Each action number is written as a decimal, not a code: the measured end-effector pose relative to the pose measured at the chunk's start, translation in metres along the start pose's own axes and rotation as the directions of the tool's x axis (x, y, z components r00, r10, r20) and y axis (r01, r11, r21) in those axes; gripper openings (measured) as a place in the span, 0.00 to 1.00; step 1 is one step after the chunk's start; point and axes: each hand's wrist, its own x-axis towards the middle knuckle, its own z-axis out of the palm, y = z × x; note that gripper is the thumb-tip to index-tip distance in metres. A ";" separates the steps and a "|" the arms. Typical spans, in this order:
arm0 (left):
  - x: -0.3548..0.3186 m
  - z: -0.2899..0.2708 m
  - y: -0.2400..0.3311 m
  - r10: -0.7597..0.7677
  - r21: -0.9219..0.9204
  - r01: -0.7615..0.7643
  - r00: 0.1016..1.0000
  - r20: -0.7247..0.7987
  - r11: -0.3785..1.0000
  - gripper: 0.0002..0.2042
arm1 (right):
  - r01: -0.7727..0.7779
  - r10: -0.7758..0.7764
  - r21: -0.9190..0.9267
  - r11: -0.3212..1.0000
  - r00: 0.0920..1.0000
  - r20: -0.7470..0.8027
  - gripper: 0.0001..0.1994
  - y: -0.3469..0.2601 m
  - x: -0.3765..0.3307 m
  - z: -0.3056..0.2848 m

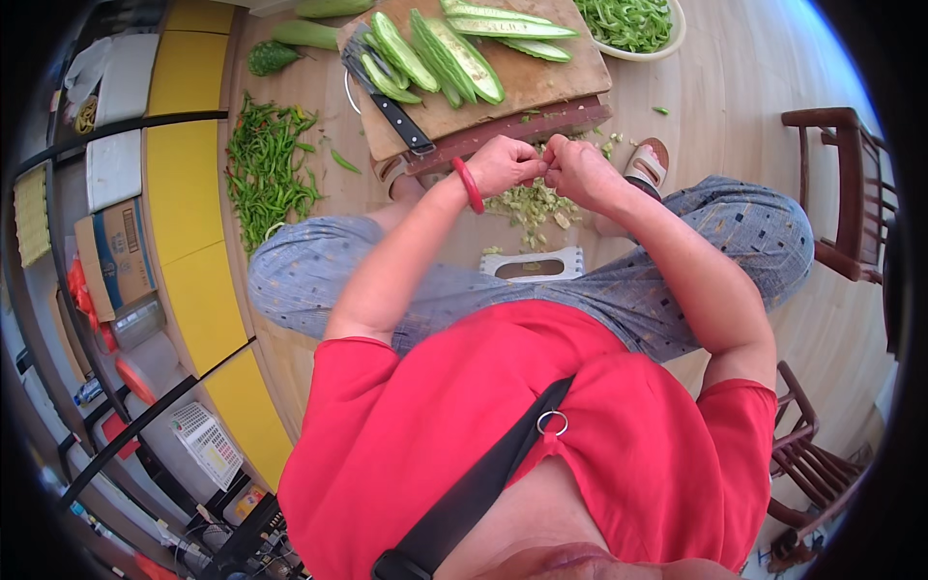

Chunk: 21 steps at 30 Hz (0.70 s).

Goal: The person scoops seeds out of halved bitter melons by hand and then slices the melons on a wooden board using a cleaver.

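My left hand (505,166), a red bangle on its wrist, meets my right hand (583,176) just in front of the cutting board. Both are closed in a pinch with fingertips together; whatever they hold is too small or hidden to make out. On the wooden cutting board (541,85) lie several long green gourd halves (454,63), split lengthwise with pale insides showing. A black-handled knife (401,121) rests at the board's left side, its blade partly under the gourd pieces. Below my hands, pale green trimmings (536,208) are heaped on the floor.
Green chilies (271,169) are spread on the floor at left, with whole gourds (304,35) behind them. A bowl of green shreds (633,29) stands at far right. Wooden chairs (851,193) line the right, yellow-fronted shelving (188,193) the left. A white plastic stool (532,266) shows between my legs.
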 end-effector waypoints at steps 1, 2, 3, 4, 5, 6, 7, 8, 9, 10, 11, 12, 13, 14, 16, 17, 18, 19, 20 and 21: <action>-0.002 0.001 0.000 0.005 -0.008 -0.005 1.000 0.000 1.000 0.10 | -0.008 0.008 0.003 1.000 0.999 0.046 0.10 -0.005 -0.002 -0.006; -0.005 0.002 0.001 0.010 -0.017 -0.010 1.000 -0.001 1.000 0.10 | -0.016 0.016 0.005 1.000 0.996 0.092 0.10 -0.008 -0.003 -0.009; -0.008 0.002 0.004 0.000 -0.001 0.000 1.000 0.003 1.000 0.10 | -0.016 0.016 0.001 1.000 0.995 0.095 0.10 -0.008 -0.003 -0.010; -0.013 0.001 0.008 -0.009 0.014 0.009 1.000 0.006 1.000 0.10 | -0.015 0.016 -0.003 1.000 0.995 0.099 0.10 -0.007 -0.003 -0.011; -0.016 -0.001 0.010 -0.019 0.028 0.019 1.000 0.009 0.999 0.11 | -0.015 0.015 -0.007 1.000 0.995 0.103 0.10 -0.007 -0.003 -0.011; -0.020 -0.004 0.009 -0.038 0.056 0.038 0.999 -0.004 0.998 0.11 | -0.022 0.023 -0.009 1.000 0.995 0.100 0.10 -0.008 -0.003 -0.013; -0.023 -0.008 0.005 -0.056 0.083 0.057 0.998 -0.017 0.995 0.11 | -0.029 0.030 -0.010 1.000 0.995 0.097 0.10 -0.009 -0.003 -0.015; -0.026 -0.011 0.001 -0.073 0.109 0.076 0.997 -0.030 0.991 0.11 | -0.037 0.038 -0.012 0.999 0.995 0.094 0.10 -0.010 -0.003 -0.016; -0.029 -0.015 -0.010 -0.078 0.155 0.083 0.996 -0.037 0.984 0.10 | -0.039 0.041 -0.037 0.999 0.996 0.079 0.10 -0.008 -0.002 -0.017; -0.032 -0.017 -0.023 -0.083 0.198 0.089 0.996 -0.042 0.976 0.10 | -0.044 0.048 -0.062 0.997 0.997 0.065 0.10 -0.006 0.000 -0.018; -0.034 -0.021 -0.035 -0.087 0.240 0.096 0.995 -0.047 0.966 0.09 | -0.050 0.055 -0.087 0.995 0.997 0.052 0.10 -0.004 0.000 -0.018; -0.044 -0.021 -0.033 -0.061 0.428 0.079 0.997 -0.054 0.900 0.07 | -0.068 0.073 -0.077 0.995 0.995 0.067 0.09 -0.005 0.000 -0.021; -0.048 -0.016 -0.037 0.126 0.609 -0.028 0.985 -0.118 0.793 0.07 | -0.023 0.030 -0.104 0.994 0.997 0.066 0.09 -0.002 0.000 -0.019; -0.050 -0.011 -0.043 0.318 0.768 -0.101 0.938 -0.139 0.633 0.08 | 0.023 -0.014 -0.131 0.991 0.998 0.066 0.08 0.004 -0.001 -0.014; -0.053 -0.003 -0.034 0.411 0.836 -0.088 0.896 -0.171 0.541 0.12 | 0.074 -0.058 -0.160 0.984 0.993 0.106 0.08 0.001 -0.002 -0.011; -0.050 0.001 -0.028 0.407 0.727 -0.128 0.886 -0.222 0.675 0.13 | 0.079 -0.055 -0.162 0.984 0.988 0.144 0.09 -0.002 -0.006 -0.010; -0.047 0.006 -0.019 0.399 0.596 -0.171 0.875 -0.274 0.784 0.14 | 0.086 -0.056 -0.168 0.982 0.982 0.180 0.11 -0.008 -0.009 -0.010; -0.044 0.011 -0.014 0.382 0.448 -0.216 0.866 -0.323 0.868 0.15 | 0.103 -0.062 -0.188 0.977 0.975 0.212 0.11 -0.011 -0.011 -0.008; -0.041 0.017 -0.013 0.402 0.420 -0.260 0.867 -0.295 0.869 0.16 | 0.119 -0.066 -0.208 0.971 0.968 0.243 0.12 -0.013 -0.013 -0.003; -0.040 0.022 -0.006 0.463 0.474 -0.305 0.847 -0.261 0.826 0.14 | 0.137 -0.073 -0.228 0.964 0.961 0.268 0.12 -0.015 -0.013 -0.003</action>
